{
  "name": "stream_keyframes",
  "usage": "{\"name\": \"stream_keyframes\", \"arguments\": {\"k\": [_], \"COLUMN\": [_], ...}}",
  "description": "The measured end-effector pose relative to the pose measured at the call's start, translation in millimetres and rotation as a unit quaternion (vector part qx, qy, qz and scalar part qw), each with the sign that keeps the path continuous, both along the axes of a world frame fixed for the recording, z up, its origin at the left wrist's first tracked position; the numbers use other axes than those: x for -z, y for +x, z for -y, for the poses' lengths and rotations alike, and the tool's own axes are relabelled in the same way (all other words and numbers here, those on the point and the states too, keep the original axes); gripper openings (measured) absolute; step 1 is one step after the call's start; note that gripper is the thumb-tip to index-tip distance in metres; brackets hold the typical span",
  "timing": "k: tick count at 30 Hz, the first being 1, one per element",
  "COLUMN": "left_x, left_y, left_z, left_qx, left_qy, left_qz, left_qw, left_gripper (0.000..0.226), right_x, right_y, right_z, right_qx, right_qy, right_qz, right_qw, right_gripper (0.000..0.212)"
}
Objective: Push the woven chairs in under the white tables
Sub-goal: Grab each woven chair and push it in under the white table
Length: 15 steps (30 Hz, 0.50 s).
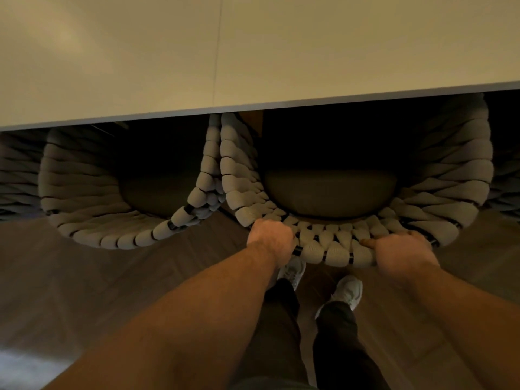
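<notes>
A white table (253, 52) fills the upper half of the head view, its front edge running across. Right below me is a woven chair (332, 243) of thick pale rope with a dark seat cushion (329, 192); its front part lies in shadow under the table edge. My left hand (271, 237) grips the top rim of the chair's curved back at the left. My right hand (402, 253) grips the same rim at the right. A second woven chair (118, 229) stands close beside it on the left, its side touching the first chair.
More woven chair backs (17, 175) show at the far left and far right edges. The floor (112, 277) is dark wood. My legs in dark trousers and white shoes (349, 291) stand just behind the chair I hold.
</notes>
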<state>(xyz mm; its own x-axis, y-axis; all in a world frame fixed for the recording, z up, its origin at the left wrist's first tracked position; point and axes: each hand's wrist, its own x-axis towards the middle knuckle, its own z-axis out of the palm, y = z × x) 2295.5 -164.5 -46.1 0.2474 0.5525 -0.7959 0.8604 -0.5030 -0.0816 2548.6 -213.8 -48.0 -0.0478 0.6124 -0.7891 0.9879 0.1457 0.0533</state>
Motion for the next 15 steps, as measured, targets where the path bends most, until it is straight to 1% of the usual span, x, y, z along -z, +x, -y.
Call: {"name": "stream_keyframes", "arguments": {"k": [6,8,12,15], "left_x": [10,12,8,1], "left_y": [-1,-4,-2,-1], "left_z": [-11,-12,-17,-19], "left_qx": [-0.004,0.0,-0.013,-0.016], "left_qy": [-0.003,-0.009,-0.057,-0.075], "left_qz": [0.047,0.058,0.044,0.044], "left_qw": [0.999,0.998,0.997,0.996], "left_gripper": [0.025,0.031,0.047,0.053], "right_x": [8,11,3,-2], "right_y": [7,6,0,-2], "right_z": [-11,-12,-10,-1], "right_qx": [0.023,0.028,0.033,0.055], "right_qy": [-0.006,-0.016,-0.021,0.002], "right_qz": [0.02,0.03,0.031,0.02], "right_qw": [1.0,0.999,0.999,0.998], "right_gripper": [0.073,0.074,0.069,0.057]}}
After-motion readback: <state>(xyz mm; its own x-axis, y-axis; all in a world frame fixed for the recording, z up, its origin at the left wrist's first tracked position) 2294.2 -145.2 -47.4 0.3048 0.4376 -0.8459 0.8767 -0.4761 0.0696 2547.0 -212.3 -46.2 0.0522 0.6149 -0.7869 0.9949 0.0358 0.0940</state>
